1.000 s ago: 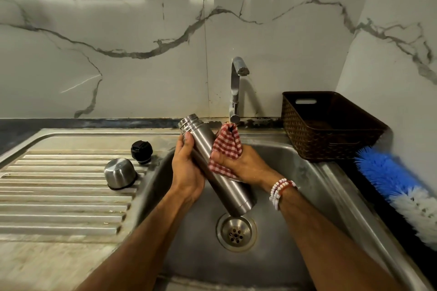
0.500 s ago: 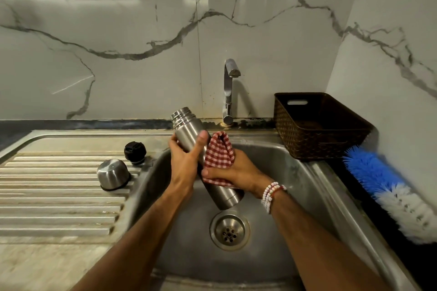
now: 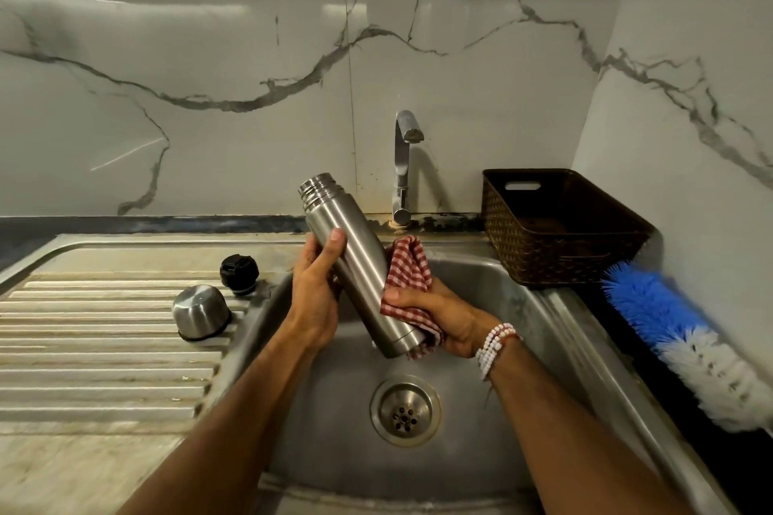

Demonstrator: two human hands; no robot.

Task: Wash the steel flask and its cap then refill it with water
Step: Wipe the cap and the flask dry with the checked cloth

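Sliding down from the middle of the body, the cloth-wrapped hand is now working close to the flask's base, while the flask itself is staying tilted over the basin. On the ribbed draining board (image 3: 83, 347) at the far left, the steel cap (image 3: 200, 311) is sitting mouth down, with the black stopper (image 3: 239, 274) standing just behind it. The left hand (image 3: 313, 288) is gripping the flask (image 3: 355, 255) at its upper body, fingers curled behind and thumb lying across the front. The flask is leaning with its open, threaded neck up and to the left, its base hanging above the sink (image 3: 523, 305) and the drain (image 3: 405, 410). The right hand (image 3: 443, 318) is clamping a red checked cloth (image 3: 408, 280) around the lower end, fingers closed over the fabric, with beaded bracelets (image 3: 495, 345) sitting at the wrist. Behind, the tap (image 3: 403, 163) is standing with no water running. Farther right, a dark woven basket (image 3: 560, 230) is resting on the counter, and a blue-and-white brush (image 3: 669, 330) is lying beside it.
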